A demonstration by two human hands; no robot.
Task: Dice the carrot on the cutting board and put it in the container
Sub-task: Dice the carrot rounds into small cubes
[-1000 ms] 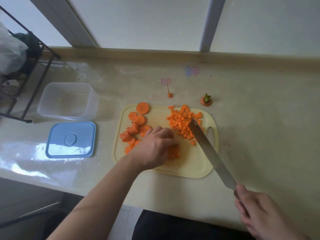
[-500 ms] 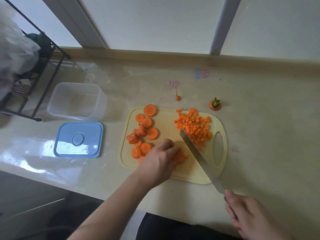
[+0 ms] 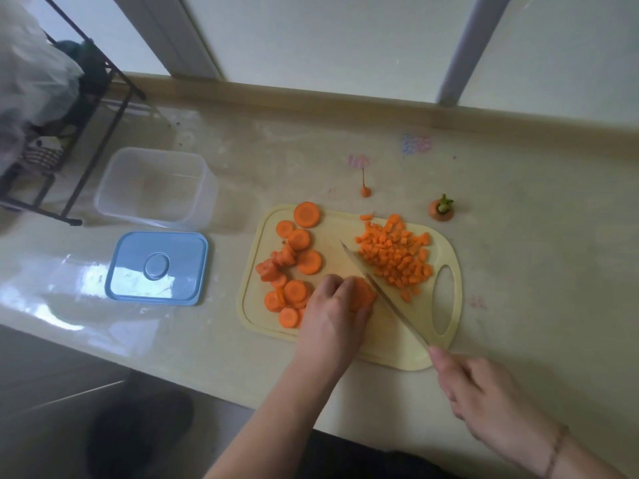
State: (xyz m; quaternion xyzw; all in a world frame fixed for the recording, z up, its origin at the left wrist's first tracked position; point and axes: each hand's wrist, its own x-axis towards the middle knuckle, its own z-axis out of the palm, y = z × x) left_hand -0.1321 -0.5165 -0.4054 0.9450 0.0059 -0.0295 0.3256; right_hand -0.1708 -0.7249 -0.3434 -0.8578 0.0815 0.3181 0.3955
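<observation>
Pressing down on a small stack of carrot slices (image 3: 361,294) near the middle of the yellow cutting board (image 3: 411,354), the left hand (image 3: 333,316) has its fingers curled over the stack and holds it in place. The right hand (image 3: 484,392) is wrapped round the handle of a knife (image 3: 383,295) at the board's near edge; the blade runs diagonally across the board, its edge right against the held stack, its tip pointing toward the far edge.

More round carrot slices (image 3: 294,267) lie scattered and partly overlapping over the board's left half, from the far-left corner down to the near-left corner. A heap of diced carrot (image 3: 396,255) sits on the right half, beside the board's oval handle hole.

The clear plastic container (image 3: 152,188) stands open on the counter (image 3: 536,271) well to the left of the board, toward the far edge, and its blue lid (image 3: 157,267) lies flat just in front of it. Beyond the board's far edge, on the counter, rest the carrot's thin tail tip (image 3: 364,190) and its green-stubbed top (image 3: 442,210). A black wire rack (image 3: 90,133) occupies the counter's far-left corner.
</observation>
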